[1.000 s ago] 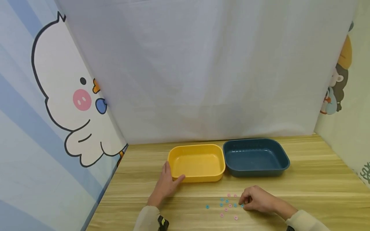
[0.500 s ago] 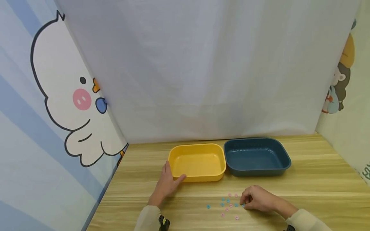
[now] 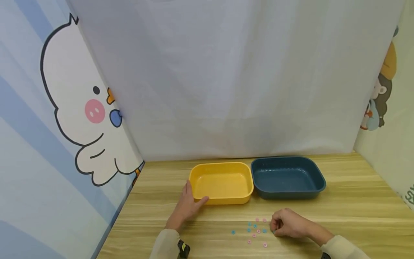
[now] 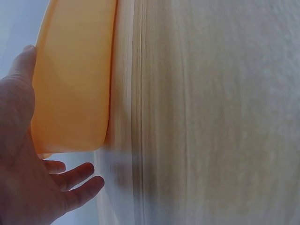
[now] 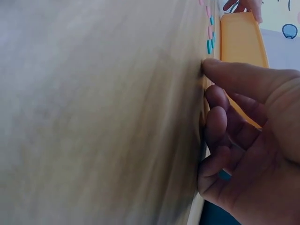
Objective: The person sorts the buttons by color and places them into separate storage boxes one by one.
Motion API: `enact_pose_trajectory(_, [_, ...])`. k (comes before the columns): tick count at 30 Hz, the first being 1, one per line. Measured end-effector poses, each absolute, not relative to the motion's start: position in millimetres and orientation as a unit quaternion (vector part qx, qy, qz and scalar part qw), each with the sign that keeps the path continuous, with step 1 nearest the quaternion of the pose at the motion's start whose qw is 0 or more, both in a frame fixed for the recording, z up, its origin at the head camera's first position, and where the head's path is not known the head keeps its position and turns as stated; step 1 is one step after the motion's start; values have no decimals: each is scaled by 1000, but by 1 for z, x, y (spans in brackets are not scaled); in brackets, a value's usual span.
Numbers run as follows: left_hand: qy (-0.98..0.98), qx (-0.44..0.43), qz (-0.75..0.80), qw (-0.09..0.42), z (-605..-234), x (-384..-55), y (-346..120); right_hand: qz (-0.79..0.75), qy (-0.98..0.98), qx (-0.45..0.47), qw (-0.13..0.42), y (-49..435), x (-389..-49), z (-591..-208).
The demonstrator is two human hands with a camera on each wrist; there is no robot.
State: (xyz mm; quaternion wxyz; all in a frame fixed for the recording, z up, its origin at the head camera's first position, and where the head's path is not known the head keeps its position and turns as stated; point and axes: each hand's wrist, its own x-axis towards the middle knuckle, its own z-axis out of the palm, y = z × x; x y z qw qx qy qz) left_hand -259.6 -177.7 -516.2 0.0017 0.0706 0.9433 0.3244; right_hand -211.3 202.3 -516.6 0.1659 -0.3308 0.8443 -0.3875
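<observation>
- One yellow tray (image 3: 223, 201), lower centre of the head view.
- Touches its lower-left corner with the left hand (image 3: 185, 207), fingers apart.
- Curls the right hand (image 3: 288, 223) at a blue ring (image 3: 274, 232), lower right; cannot tell whether pinched.

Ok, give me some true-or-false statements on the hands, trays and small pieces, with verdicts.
1. The left hand touches the yellow tray. True.
2. The dark blue tray stands right of the yellow tray. True.
3. The dark blue tray is upside down. False: its open side faces up.
4. The right hand is beside the small pieces. True.
5. The small pieces are all pink. False: some are blue.
6. The small pieces seen lie in the yellow tray. False: they lie on the table.
</observation>
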Motion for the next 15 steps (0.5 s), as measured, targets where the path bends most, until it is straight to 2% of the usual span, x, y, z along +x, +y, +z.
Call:
enact_pose_trajectory(7, [944, 66, 322, 15, -516, -260, -178, -397, 841, -329, 166, 209, -215, -517])
enact_pose_trajectory(15, [942, 59, 328, 27, -515, -259, -178, -392, 853, -316, 134, 207, -222, -503])
